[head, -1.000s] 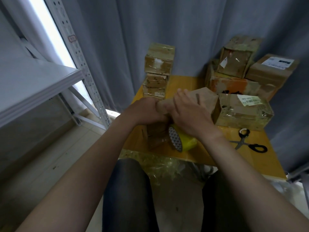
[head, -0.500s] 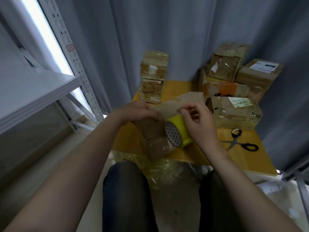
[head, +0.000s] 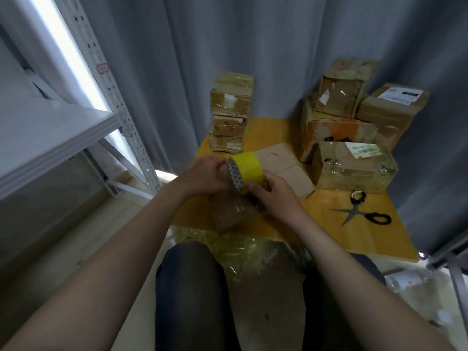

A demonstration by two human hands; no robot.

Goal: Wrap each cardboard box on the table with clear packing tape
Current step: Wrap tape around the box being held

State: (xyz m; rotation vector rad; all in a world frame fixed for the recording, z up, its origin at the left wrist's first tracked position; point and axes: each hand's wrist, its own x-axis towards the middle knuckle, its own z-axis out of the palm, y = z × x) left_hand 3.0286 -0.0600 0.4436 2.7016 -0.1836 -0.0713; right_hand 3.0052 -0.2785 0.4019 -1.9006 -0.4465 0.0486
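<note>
The left hand [head: 206,174] is curled round the left side of the yellow tape roll [head: 247,165], holding it up off the worktop [head: 319,231]. The right hand [head: 274,192] has its fingers bent in against the roll's near rim, pinching there. From where I stand I cannot tell whether it has the loose end of the tape.

Straight below the roll, a small box [head: 230,216] lies at the worktop's front edge, close to the person's knees. I'd say this is the one being wrapped. Just behind the hands lies a flatter cardboard box [head: 286,168].

To do this well, the free end wants peeling cleanly, drawn out taut and laid flat on the box before the roll is carried round. Slack clear tape folds onto itself. The scissors [head: 362,214] lie near the right edge, within reach for the cut.

A stack of boxes [head: 231,117] stands at the far left corner, and a pile of boxes [head: 352,138] fills the far right corner.
</note>
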